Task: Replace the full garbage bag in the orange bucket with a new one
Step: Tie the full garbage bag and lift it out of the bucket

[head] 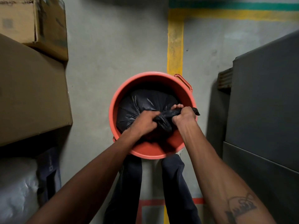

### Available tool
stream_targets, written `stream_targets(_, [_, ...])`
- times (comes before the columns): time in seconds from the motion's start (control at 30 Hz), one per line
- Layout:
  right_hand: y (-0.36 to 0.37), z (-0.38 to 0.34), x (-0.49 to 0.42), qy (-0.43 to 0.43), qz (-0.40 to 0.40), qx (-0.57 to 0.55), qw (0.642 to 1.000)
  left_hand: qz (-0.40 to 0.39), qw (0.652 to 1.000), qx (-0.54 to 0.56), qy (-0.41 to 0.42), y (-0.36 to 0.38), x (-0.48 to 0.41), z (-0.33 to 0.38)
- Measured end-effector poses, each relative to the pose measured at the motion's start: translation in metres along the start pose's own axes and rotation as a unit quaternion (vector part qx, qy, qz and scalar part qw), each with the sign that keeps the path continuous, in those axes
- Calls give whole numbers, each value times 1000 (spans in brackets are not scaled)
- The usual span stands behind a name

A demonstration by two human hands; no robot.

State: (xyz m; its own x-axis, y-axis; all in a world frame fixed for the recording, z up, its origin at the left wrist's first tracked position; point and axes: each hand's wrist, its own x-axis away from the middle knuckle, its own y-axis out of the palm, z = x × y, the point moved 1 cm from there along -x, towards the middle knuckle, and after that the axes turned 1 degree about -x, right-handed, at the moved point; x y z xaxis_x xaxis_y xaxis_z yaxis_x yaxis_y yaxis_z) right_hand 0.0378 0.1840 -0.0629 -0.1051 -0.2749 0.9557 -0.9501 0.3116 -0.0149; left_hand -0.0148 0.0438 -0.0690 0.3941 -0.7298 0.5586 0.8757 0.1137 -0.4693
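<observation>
Grey concrete floor (113,50), round orange bucket (123,92), both hands' grip clenched on crinkled black bag (142,102).

Open floor (113,46) beyond the orange bucket (123,88); cardboard boxes (32,88) crowd its left, a grey cabinet (262,102) its right.

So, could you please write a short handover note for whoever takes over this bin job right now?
Left hand: closed on the gathered neck of the black garbage bag.
Right hand: closed on the twisted end of the same neck, pulled towards the right rim.
Things: the full bag sits inside the orange bucket, on the concrete floor between the cardboard boxes and the grey cabinet. No new bag is in view.
Done: the bag's mouth is gathered and twisted.
Left: finish the knot, lift the bag out, fit a new one.
</observation>
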Motion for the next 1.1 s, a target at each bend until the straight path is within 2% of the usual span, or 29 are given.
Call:
stream_targets(0.07, [2, 3, 1, -25, -103, 38, 994, 49, 984, 144, -90, -6, -6, -8])
stream_targets(0.13, [0, 4, 6, -54, -241, 162, 955, 59, 969, 220, -99, -9, -12, -15])
stream_targets(0.2, [-9, 11, 13, -31, -343, 328, 880, 12, 969, 238, -63, -14, -11, -10])
stream_targets(0.27, [-18, 21, 13, -28, -374, 443, 814, -70, 968, 239, -27, -15, -9, 2])
stream_targets(0.3, [-20, 24, 9, -46, -368, 471, 801, -102, 966, 238, -22, -11, -9, 2])
stream_targets(0.33, [-20, 25, 6, -66, -356, 472, 804, -118, 961, 247, -25, -8, -9, 2])
stream_targets(0.4, [-15, 27, 2, -89, -317, 406, 853, -93, 934, 336, -73, 1, -7, -9])
stream_targets(0.43, [-12, 28, 1, -81, -308, 343, 884, -65, 898, 422, -111, 3, -6, -13])
stream_targets(0.5, [-9, 33, 4, -29, -324, 230, 917, -19, 792, 590, -158, 5, -2, -15])
stream_targets(0.53, [-9, 36, 7, -13, -323, 200, 925, -7, 764, 626, -156, 3, 0, -14])
stream_targets(0.57, [-9, 38, 9, -6, -310, 183, 933, -12, 751, 644, -147, 2, 2, -13])
stream_targets(0.63, [-9, 38, 10, -5, -268, 175, 947, -34, 744, 654, -133, -1, 8, -11])
stream_targets(0.7, [-8, 33, 12, -45, -224, 188, 955, -28, 733, 661, -157, -4, 10, -14])
stream_targets(0.83, [-8, 28, 13, -166, -153, 283, 932, -46, 716, 676, -168, 0, 14, -14])
stream_targets(0.9, [-7, 26, 12, -207, -121, 315, 918, -52, 748, 644, -150, 0, 19, -12])
stream_targets(0.93, [-7, 22, 9, -228, -98, 331, 910, -40, 781, 606, -145, -1, 22, -15])
stream_targets(0.97, [-8, 16, 6, -255, -76, 362, 893, -19, 808, 573, -140, -3, 24, -16])
stream_targets(1.0, [-11, 9, 4, -291, -64, 415, 860, 10, 819, 555, -144, -4, 25, -20])
stream_targets(1.03, [-13, 4, 0, -329, -63, 491, 804, 36, 812, 562, -155, -6, 25, -22])
stream_targets(1.07, [-16, 1, -1, -358, -86, 569, 735, 66, 778, 602, -167, -7, 25, -23])
stream_targets(1.1, [-18, 3, -1, -372, -123, 649, 652, 99, 725, 661, -167, -7, 24, -21])
